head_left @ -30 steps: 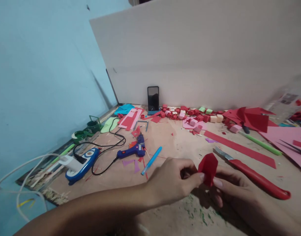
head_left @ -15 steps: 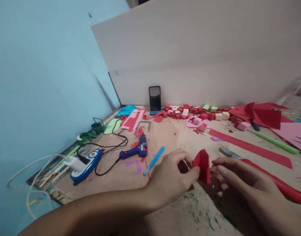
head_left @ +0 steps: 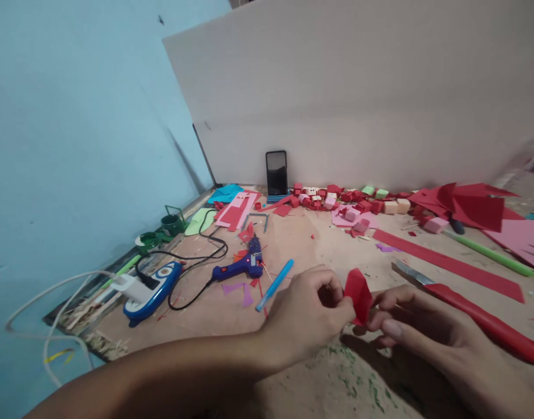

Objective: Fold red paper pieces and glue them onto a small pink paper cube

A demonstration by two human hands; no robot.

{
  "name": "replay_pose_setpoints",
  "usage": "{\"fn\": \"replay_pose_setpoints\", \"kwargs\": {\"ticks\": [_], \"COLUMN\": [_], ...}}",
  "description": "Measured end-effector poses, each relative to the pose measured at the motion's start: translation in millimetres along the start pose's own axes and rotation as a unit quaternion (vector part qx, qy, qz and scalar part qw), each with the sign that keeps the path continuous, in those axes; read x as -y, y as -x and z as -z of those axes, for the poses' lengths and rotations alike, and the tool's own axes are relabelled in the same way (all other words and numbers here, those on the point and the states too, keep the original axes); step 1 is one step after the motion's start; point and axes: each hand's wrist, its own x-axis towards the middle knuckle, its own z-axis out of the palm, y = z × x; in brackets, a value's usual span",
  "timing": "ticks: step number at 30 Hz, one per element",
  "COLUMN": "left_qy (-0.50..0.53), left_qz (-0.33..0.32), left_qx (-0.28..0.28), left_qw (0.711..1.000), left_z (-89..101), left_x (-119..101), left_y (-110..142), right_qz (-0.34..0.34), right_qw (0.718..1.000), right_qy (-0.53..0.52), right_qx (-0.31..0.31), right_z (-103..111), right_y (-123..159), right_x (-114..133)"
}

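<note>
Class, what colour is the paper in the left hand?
Red: the paper shows best in the head view.

Right hand (head_left: 428,337): thumb off the paper it was pinching a second ago; after drawing clear, its curled fingers have come back close to the edge, touching or not I can't tell.
Red paper (head_left: 358,295): turned slightly in the left hand (head_left: 308,317).

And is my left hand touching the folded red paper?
Touching: the head view shows your left hand pinching the folded red paper by its edge.
</note>
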Motion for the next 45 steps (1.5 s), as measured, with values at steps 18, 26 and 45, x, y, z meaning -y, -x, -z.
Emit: {"fn": "replay_pose_setpoints", "kwargs": {"ticks": [18, 26, 45], "left_qy": [0.046, 0.111, 0.138], "left_qz": [0.013, 0.015, -0.045], "left_qx": [0.051, 0.063, 0.052], "left_qw": [0.998, 0.992, 0.988], "left_z": [-0.3, 0.4, -0.5], "left_x": [-5, -9, -11], "left_y": [3, -2, -3], "right_qz": [-0.005, 0.040, 0.084], "right_qw": [0.997, 0.996, 0.994], "right_qy": [0.039, 0.018, -0.022], "right_qx": [-0.061, -0.076, -0.066], "right_z": [-10, -4, -5], "right_y": [3, -2, -4], "right_x": [12, 14, 16]}}
